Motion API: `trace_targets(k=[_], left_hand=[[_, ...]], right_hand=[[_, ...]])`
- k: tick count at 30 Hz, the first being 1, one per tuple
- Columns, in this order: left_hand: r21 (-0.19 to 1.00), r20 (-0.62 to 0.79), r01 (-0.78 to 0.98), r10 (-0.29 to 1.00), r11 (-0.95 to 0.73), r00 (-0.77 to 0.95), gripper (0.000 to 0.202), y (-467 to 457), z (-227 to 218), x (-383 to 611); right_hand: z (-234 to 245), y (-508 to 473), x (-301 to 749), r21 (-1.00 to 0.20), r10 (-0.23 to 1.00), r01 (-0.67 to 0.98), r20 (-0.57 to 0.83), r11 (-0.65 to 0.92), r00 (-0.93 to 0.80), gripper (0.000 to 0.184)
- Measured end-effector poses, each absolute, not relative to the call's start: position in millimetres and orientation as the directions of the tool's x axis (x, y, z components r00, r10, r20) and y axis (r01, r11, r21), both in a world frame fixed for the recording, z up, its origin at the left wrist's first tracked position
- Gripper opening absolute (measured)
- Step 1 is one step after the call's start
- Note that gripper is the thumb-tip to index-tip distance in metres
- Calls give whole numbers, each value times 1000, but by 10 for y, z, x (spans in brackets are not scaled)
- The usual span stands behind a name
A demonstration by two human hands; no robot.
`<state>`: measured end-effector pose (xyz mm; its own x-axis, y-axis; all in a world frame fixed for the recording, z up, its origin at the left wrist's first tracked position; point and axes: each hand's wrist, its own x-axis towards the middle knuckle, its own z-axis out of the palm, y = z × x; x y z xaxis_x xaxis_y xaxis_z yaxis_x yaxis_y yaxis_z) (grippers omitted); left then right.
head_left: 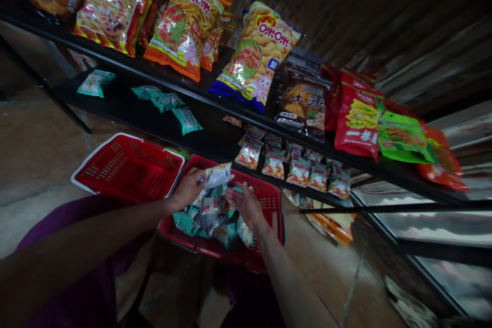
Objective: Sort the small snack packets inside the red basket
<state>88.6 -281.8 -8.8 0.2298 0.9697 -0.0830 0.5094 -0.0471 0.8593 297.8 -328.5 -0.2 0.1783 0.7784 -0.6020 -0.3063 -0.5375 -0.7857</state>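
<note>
My left hand (187,190) is closed on the end of a small white-and-orange snack packet (218,175), held above a red basket (277,210). Inside the basket lie several small packets, teal ones (186,224) mixed with white ones (210,206). Over the right part of this pile is my right hand (246,206), its fingers apart and close to the packets. Its fingertips partly overlap a teal packet, but no packet shows in its grip. On the low shelf just beyond, small white-and-orange packets (273,160) stand in rows.
A second red basket (130,166) with a white rim sits at left. On the lower shelf (119,107) lie several teal packets (186,120). Large snack bags (257,56) line the upper shelf. A thin black bar (384,208) and floor packages (334,220) are at right.
</note>
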Motion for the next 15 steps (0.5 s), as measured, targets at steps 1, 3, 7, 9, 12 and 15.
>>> trace_targets(k=[1, 3, 7, 9, 12, 15], left_hand=[[807, -12, 569, 957, -161, 289, 22, -2826, -94, 887], [693, 67, 633, 905, -346, 420, 27, -2865, -88, 897], [443, 60, 686, 782, -577, 620, 31, -2975, -38, 942], [357, 33, 667, 723, -654, 690, 30, -3021, -4, 976], [304, 25, 590, 626, -748, 780, 29, -3090, 57, 1043], [280, 45, 513, 545, -811, 837, 27, -3193, 103, 1113]], right_hand=[[70, -3251, 2949, -752, 782, -397, -611, -526, 121, 57], [185, -3204, 2900, -725, 808, -492, -585, -483, 67, 54], [248, -3207, 2827, -721, 813, -505, -579, -475, 60, 51], [216, -3237, 2789, -723, 817, -515, -572, -461, 70, 49], [142, -3273, 2745, -726, 820, -560, -556, -400, 135, 49], [65, -3287, 2743, -735, 798, -557, -569, -386, 198, 46]])
